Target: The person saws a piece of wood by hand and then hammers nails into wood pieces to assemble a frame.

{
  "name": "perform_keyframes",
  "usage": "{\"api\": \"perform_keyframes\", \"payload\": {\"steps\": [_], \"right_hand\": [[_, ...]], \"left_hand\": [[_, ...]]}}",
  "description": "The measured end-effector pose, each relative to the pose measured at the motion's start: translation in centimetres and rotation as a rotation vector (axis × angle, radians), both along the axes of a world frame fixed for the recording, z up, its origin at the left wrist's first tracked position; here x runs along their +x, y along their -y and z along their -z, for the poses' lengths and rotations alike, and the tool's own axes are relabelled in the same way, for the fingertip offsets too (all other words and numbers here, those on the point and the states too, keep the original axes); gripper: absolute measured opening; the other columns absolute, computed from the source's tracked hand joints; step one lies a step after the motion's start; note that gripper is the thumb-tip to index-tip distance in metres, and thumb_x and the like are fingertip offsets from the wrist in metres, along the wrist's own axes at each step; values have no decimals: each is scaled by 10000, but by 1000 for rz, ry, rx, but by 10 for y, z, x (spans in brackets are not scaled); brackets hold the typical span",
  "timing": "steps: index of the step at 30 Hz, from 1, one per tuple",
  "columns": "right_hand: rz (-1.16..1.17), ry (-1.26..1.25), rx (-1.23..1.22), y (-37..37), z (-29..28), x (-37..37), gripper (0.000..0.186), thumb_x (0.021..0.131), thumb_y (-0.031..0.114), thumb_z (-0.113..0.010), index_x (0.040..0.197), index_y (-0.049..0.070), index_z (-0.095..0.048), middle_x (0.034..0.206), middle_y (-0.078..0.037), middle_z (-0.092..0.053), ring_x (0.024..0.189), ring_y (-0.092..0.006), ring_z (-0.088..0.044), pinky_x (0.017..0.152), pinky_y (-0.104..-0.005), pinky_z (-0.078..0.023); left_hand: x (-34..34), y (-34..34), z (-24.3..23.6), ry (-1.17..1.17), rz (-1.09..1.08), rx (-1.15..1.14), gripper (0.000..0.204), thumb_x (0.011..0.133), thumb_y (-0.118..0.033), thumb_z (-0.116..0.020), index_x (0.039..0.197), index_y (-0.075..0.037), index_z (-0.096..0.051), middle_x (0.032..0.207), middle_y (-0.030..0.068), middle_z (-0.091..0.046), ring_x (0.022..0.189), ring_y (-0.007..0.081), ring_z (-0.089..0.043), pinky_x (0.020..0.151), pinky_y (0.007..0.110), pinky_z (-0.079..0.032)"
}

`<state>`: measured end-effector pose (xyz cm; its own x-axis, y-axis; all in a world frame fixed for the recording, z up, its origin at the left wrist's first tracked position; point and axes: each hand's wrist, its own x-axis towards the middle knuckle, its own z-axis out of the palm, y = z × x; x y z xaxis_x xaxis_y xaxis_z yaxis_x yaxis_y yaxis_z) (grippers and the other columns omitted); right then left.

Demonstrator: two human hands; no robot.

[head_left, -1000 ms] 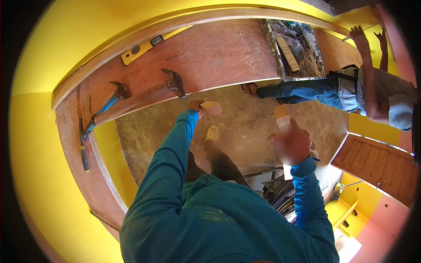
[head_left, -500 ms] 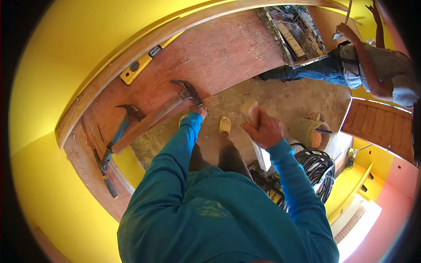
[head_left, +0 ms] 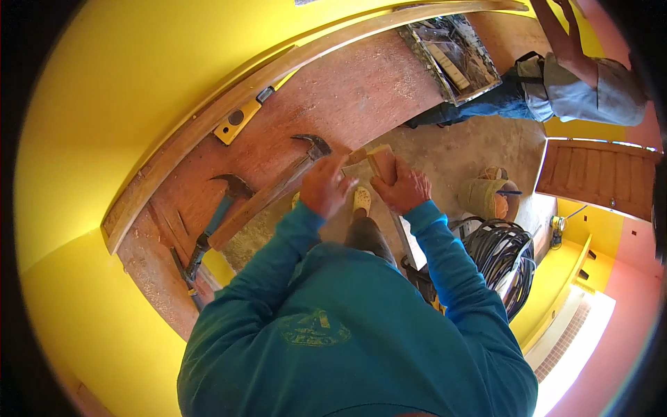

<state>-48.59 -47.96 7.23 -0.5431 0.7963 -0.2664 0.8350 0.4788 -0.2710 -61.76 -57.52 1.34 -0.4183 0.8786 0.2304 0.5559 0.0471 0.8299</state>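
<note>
My right hand (head_left: 406, 189) is closed round a wooden board (head_left: 381, 164), its end pointing up and away. A pale lower stretch of it seems to run down below the hand. Just to the left, my left hand (head_left: 324, 187) is raised with its thumb apart from the fingers, and nothing shows in it. Beyond that hand a hammer head (head_left: 318, 146) rests on the workbench (head_left: 347, 104), by a long wooden strip (head_left: 267, 198) at its edge. Farther left lies a second hammer (head_left: 221, 212) with a blue handle.
A yellow spirit level (head_left: 237, 124) lies against the long wooden rail (head_left: 174, 142) by the yellow wall. A tray of scraps (head_left: 455, 59) sits at the far right of the bench, near another person (head_left: 580, 83). Coiled black cable (head_left: 497, 260) and a bucket (head_left: 479, 198) stand on the right.
My left hand has drawn back from the bench edge near the hammer and lifted toward the board. My right hand has shifted slightly left with the board. The other person's arms have moved up.
</note>
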Motion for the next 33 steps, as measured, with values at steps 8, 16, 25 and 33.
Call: {"api": "perform_keyframes", "payload": {"steps": [8,16,25,33], "right_hand": [[19,-65,-134,3,-9,-14,528,615,441,-529,945,34,-464,793,-220,-543,752,-353,-523,672,-424,-403],[41,-517,-497,-23,35,19,398,681,353,-514,865,1,-508,747,-163,-543,688,-254,-537,652,-365,-424],[968,-1246,-1141,12,47,47,400,759,476,-401,893,105,-468,688,-40,-489,624,-176,-503,566,-313,-439],[842,-1114,-1098,22,114,80,502,713,528,-434,859,56,-529,664,-66,-538,556,-154,-501,532,-269,-427]], "left_hand": [[-25,-23,25,-17,262,-139,424,587,-178,-660,961,-77,-488,761,118,-533,644,242,-520,545,321,-425],[-65,34,-10,-512,67,-488,562,576,-312,-656,1027,-66,-428,886,127,-518,821,292,-486,683,376,-398],[-72,61,23,-372,39,-533,445,615,-206,-630,937,6,-407,795,198,-502,745,365,-492,627,418,-394],[-62,69,-110,772,208,-385,312,626,-151,-572,852,2,-421,666,79,-462,577,168,-443,542,291,-376]]}}
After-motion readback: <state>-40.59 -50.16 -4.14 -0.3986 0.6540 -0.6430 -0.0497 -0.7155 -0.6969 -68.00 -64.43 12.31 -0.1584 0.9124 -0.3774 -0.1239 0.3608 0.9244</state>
